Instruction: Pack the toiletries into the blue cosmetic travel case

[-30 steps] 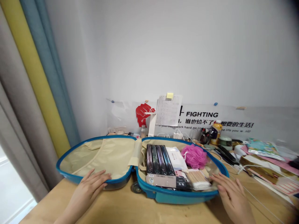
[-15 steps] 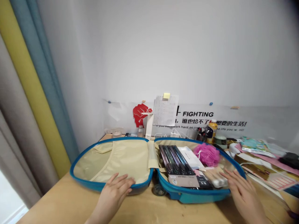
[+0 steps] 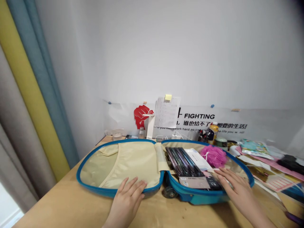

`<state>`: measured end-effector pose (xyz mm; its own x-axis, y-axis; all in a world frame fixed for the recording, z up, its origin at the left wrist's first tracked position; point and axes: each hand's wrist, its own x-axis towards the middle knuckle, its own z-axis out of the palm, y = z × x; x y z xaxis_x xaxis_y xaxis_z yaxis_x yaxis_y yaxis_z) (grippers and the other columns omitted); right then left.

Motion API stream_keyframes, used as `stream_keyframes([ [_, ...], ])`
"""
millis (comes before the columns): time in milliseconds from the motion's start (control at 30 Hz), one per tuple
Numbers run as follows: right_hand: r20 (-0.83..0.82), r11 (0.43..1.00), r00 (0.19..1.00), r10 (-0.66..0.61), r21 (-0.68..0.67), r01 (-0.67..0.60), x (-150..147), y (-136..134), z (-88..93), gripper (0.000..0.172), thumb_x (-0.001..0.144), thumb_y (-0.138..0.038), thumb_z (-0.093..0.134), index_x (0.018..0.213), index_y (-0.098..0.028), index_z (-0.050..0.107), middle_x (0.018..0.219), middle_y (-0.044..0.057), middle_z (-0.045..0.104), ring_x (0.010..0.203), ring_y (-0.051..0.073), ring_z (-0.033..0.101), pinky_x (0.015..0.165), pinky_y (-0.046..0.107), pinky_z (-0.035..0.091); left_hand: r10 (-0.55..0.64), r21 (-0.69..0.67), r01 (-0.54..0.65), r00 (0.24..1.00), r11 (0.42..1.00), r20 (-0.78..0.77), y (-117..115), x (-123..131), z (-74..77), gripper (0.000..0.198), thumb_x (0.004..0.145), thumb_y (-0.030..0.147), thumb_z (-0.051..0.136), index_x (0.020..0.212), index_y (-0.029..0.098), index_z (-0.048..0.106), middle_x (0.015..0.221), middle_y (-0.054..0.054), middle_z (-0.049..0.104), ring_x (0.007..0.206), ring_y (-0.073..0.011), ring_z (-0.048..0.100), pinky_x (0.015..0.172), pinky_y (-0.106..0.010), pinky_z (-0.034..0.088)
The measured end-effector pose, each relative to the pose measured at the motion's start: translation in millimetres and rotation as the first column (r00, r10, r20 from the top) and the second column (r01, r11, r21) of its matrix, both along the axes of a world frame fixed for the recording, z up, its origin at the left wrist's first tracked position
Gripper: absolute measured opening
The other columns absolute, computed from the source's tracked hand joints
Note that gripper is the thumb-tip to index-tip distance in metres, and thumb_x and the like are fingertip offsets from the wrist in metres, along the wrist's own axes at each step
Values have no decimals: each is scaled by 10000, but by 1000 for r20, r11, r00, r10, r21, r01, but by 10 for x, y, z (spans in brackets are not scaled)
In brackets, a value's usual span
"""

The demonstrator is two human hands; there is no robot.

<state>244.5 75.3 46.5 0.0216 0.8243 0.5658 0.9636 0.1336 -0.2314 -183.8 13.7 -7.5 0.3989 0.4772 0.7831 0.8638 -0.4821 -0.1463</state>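
A small blue-rimmed suitcase point(image 3: 89, 188) lies opened flat on the table, its two halves side by side. My left hand point(image 3: 129, 198) rests with fingers stretched over the near rim of the left half, which has a beige lining point(image 3: 137, 161). Above the near right corner of the other half, my right hand point(image 3: 235, 186) reaches in with fingers extended; whether it touches the contents I cannot tell. Packed there are toothbrushes point(image 3: 184, 161) in a clear pack, a white box point(image 3: 197, 159), a pink bath puff point(image 3: 214, 155) and a beige-and-black box point(image 3: 196, 182).
Behind the suitcase stand a white lamp point(image 3: 150, 126), a small bottle point(image 3: 141, 133), a yellow-labelled bottle point(image 3: 212, 132) and a green-grey jar point(image 3: 221, 143). Papers and packets, including a teal packet point(image 3: 256, 148), cover the table's right side. Curtains point(image 3: 35, 88) hang at left.
The suitcase has shifted a little to the right, my left hand along with it. My right hand has moved left over the contents, now covering the bundle of cotton swabs seen earlier.
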Motion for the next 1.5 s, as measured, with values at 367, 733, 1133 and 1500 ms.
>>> stream_keyframes([
  [367, 60, 991, 998, 16, -131, -8, -419, -200, 4, 516, 856, -597, 327, 1069, -315, 702, 1190, 35, 668, 1196, 288, 554, 1035, 602, 336, 232, 43, -240, 962, 970, 146, -24, -862, -229, 364, 869, 262, 467, 1208, 280, 597, 1192, -44, 674, 1278, -203, 475, 1170, -415, 107],
  [733, 25, 983, 999, 21, -183, -17, -474, -194, 103, 577, 814, -644, 321, 1021, -281, 719, 1175, 44, 675, 1157, 277, 585, 1018, 522, 411, 429, -250, -354, 812, 901, 396, 22, -1298, -596, 405, 902, 316, 341, 1225, 244, 575, 1278, -98, 608, 1351, -278, 375, 1125, -553, 179],
  [1133, 126, 840, 989, 80, -543, 1, -593, 509, 598, 564, 832, -530, 377, 1179, -164, 629, 1117, 133, 692, 976, 280, 674, 822, 377, 514, 378, -226, -308, 823, 924, 425, 15, -1306, -595, 320, 893, 314, 403, 1112, 278, 634, 1239, -81, 637, 1270, -312, 469, 1097, -597, 198],
  [1500, 171, 837, 979, 109, -547, 2, -676, 840, 285, 549, 778, -475, 467, 1176, -130, 624, 1023, 179, 700, 875, 282, 691, 815, 398, 513, 406, -240, -334, 823, 911, 397, -2, -1274, -560, 331, 913, 300, 387, 1102, 253, 654, 1266, -79, 628, 1256, -282, 490, 1105, -554, 216],
])
